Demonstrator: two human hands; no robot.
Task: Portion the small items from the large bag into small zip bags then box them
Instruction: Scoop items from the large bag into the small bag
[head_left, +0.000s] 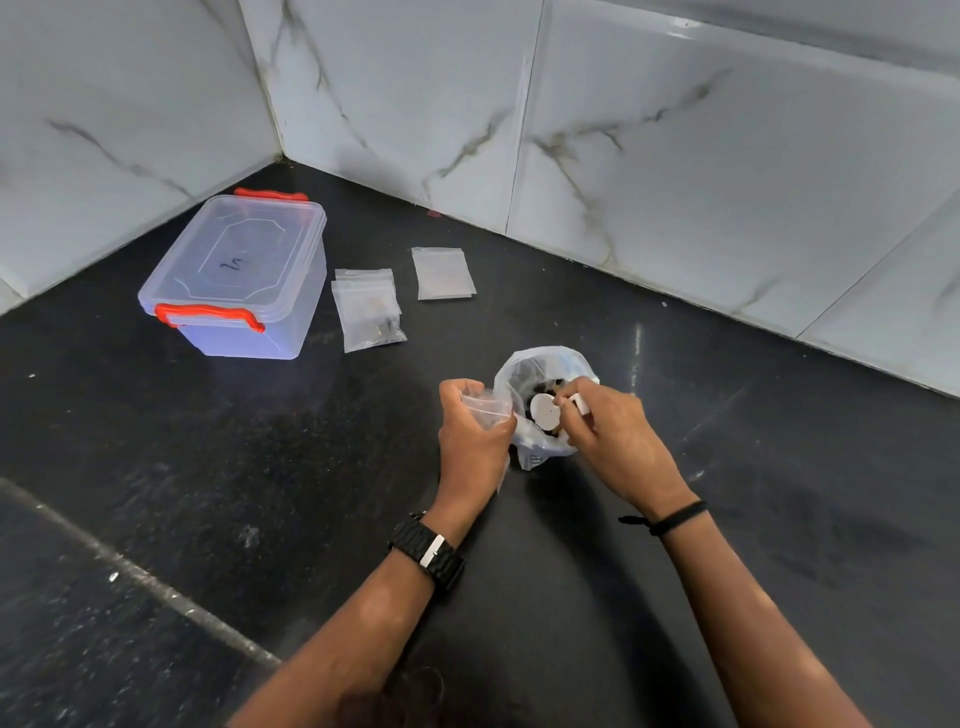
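Observation:
The large clear bag (540, 364) stands open on the black counter, holding dark small items and a round white piece (544, 410). My right hand (610, 436) reaches into its mouth and pinches a small white item (581, 402) at the fingertips. Just left of the bag, my left hand (470, 441) grips a small clear zip bag (485, 405), its mouth facing up. A filled zip bag pile (368, 309) lies further back. The clear plastic box (236, 275) with orange latches sits closed at the back left.
A stack of empty zip bags (442, 273) lies behind the big bag. Marble-tiled walls (675, 156) close off the corner at the back and left. The counter (208, 493) is dark speckled stone with a pale seam (130, 571) running across the near left.

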